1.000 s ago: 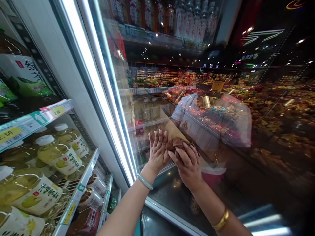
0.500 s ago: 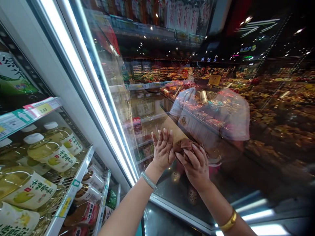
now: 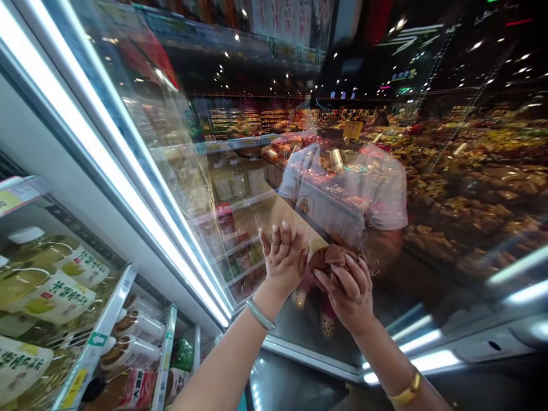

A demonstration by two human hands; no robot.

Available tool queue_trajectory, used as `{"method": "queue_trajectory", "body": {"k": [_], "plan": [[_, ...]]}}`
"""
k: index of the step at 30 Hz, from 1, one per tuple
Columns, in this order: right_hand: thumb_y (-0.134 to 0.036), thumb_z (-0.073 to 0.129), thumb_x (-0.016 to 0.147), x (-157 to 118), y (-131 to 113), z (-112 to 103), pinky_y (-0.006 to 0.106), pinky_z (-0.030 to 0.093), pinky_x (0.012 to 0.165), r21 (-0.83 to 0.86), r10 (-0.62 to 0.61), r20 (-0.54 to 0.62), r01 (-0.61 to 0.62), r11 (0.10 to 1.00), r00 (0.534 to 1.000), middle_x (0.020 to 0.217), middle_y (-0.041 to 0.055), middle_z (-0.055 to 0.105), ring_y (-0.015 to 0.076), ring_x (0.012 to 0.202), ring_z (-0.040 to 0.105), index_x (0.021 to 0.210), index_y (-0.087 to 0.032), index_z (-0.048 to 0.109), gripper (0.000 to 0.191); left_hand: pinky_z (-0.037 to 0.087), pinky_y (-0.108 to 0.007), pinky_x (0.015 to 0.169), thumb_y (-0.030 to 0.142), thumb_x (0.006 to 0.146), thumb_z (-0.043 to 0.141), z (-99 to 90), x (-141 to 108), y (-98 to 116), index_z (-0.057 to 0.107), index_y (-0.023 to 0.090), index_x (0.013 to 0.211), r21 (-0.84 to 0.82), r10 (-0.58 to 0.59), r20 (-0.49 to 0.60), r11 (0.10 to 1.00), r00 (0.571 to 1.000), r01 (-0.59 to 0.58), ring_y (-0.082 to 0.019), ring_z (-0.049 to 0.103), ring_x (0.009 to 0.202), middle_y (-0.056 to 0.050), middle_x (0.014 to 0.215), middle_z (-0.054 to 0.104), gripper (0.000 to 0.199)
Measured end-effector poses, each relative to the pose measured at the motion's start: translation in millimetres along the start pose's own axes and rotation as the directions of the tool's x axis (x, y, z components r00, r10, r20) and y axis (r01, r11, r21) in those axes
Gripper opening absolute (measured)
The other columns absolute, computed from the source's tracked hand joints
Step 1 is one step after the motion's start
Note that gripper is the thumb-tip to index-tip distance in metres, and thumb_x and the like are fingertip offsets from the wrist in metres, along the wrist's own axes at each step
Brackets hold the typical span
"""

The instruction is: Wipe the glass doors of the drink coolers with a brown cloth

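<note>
Right hand (image 3: 345,285), in the head view, curls its fingers over one brown cloth (image 3: 336,255), soft, crumpled and matte, held against the smooth, reflective glass pane (image 3: 299,337). Left hand (image 3: 282,262), fingers spread, rests against the same pane just beside it. One smooth pale-green bangle (image 3: 260,315) rings the left wrist; one shiny gold bracelet (image 3: 406,390), the right. At left, a shelf (image 3: 96,341) carries at least three rounded, clear bottles (image 3: 49,299) of yellow drink.
</note>
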State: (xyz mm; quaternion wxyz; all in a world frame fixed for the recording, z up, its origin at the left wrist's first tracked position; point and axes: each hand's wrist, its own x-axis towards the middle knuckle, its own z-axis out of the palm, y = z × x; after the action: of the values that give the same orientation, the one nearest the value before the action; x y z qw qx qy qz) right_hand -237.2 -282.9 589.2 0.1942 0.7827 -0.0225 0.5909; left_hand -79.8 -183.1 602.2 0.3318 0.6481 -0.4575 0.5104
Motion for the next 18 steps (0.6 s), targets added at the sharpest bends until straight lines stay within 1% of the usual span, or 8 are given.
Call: {"method": "queue_trajectory", "body": {"k": [2, 4, 7, 9, 11, 14, 16, 18], "plan": [[-0.008, 0.079, 0.077, -8, 11, -12, 0.053, 0.043, 0.122, -0.012, 0.050, 0.006, -0.050, 0.999, 0.999, 0.116, 0.0024, 0.052, 0.0257, 0.137, 0.049, 0.103, -0.030, 0.073, 0.035, 0.001, -0.054, 0.134, 0.026, 0.098, 0.055, -0.5, 2, 5, 0.015, 0.028, 0.165, 0.004, 0.038, -0.005, 0.999, 0.999, -0.038, -0.023, 0.001, 0.162, 0.000, 0.172, 0.006, 0.079], [-0.010, 0.083, 0.075, 2, 19, -18, 0.060, 0.042, 0.121, -0.035, 0.128, -0.058, -0.130, 0.991, 0.990, 0.118, 0.0050, 0.050, 0.0304, 0.137, 0.048, 0.105, -0.028, 0.071, 0.036, 0.001, -0.051, 0.135, 0.024, 0.098, 0.053, -1.2, 4, 11, 0.015, 0.026, 0.165, -0.008, 0.026, -0.001, 1.000, 1.000, -0.026, -0.021, 0.001, 0.162, 0.000, 0.172, 0.007, 0.077], [-0.015, 0.085, 0.075, 32, 18, -10, 0.065, 0.045, 0.117, -0.042, 0.203, -0.168, -0.213, 0.976, 0.965, 0.121, 0.0079, 0.050, 0.0349, 0.136, 0.048, 0.110, -0.027, 0.070, 0.040, -0.002, -0.048, 0.135, 0.023, 0.100, 0.050, -1.2, 7, 22, 0.014, 0.022, 0.165, -0.035, -0.025, 0.010, 0.999, 1.000, 0.025, -0.021, 0.000, 0.162, -0.002, 0.172, 0.007, 0.075], [-0.018, 0.084, 0.077, 41, 13, -2, 0.063, 0.047, 0.116, -0.035, 0.179, -0.181, -0.188, 0.981, 0.967, 0.121, 0.0072, 0.051, 0.0340, 0.136, 0.049, 0.111, -0.028, 0.070, 0.038, -0.002, -0.046, 0.135, 0.023, 0.100, 0.050, -0.1, 8, 29, 0.015, 0.024, 0.165, -0.051, -0.006, 0.009, 0.999, 1.000, 0.006, -0.020, -0.001, 0.162, -0.001, 0.172, 0.009, 0.074], [-0.018, 0.083, 0.079, 32, 9, 0, 0.058, 0.047, 0.117, -0.029, 0.133, -0.148, -0.139, 0.990, 0.980, 0.120, 0.0050, 0.053, 0.0310, 0.135, 0.049, 0.109, -0.029, 0.070, 0.035, -0.001, -0.044, 0.135, 0.023, 0.100, 0.050, 1.0, 9, 34, 0.017, 0.026, 0.165, -0.061, 0.036, 0.006, 0.998, 0.999, -0.036, -0.018, -0.001, 0.161, 0.001, 0.171, 0.014, 0.073], [-0.013, 0.082, 0.079, -2, 15, -12, 0.053, 0.045, 0.121, -0.021, 0.083, -0.045, -0.084, 0.996, 0.996, 0.119, 0.0023, 0.053, 0.0262, 0.134, 0.050, 0.106, -0.029, 0.070, 0.034, 0.001, -0.044, 0.135, 0.020, 0.099, 0.051, 1.0, 10, 38, 0.017, 0.024, 0.165, -0.063, 0.048, 0.009, 0.997, 0.999, -0.047, -0.018, 0.002, 0.162, 0.001, 0.170, 0.014, 0.074], [-0.010, 0.081, 0.078, -16, 25, -25, 0.053, 0.044, 0.121, -0.029, 0.090, -0.008, -0.090, 0.996, 0.996, 0.117, 0.0025, 0.053, 0.0253, 0.133, 0.050, 0.105, -0.029, 0.070, 0.034, 0.002, -0.045, 0.135, 0.020, 0.098, 0.053, 0.5, 11, 42, 0.015, 0.021, 0.165, -0.071, 0.026, 0.014, 0.997, 1.000, -0.025, -0.020, 0.003, 0.162, -0.001, 0.170, 0.010, 0.077], [-0.010, 0.082, 0.077, -13, 33, -32, 0.057, 0.044, 0.121, -0.046, 0.144, -0.044, -0.146, 0.988, 0.989, 0.118, 0.0040, 0.051, 0.0268, 0.134, 0.049, 0.104, -0.027, 0.070, 0.034, 0.001, -0.045, 0.135, 0.019, 0.098, 0.053, 0.7, 12, 48, 0.014, 0.021, 0.165, -0.093, 0.016, 0.020, 0.996, 1.000, -0.014, -0.020, 0.003, 0.161, -0.002, 0.170, 0.013, 0.077]]}}
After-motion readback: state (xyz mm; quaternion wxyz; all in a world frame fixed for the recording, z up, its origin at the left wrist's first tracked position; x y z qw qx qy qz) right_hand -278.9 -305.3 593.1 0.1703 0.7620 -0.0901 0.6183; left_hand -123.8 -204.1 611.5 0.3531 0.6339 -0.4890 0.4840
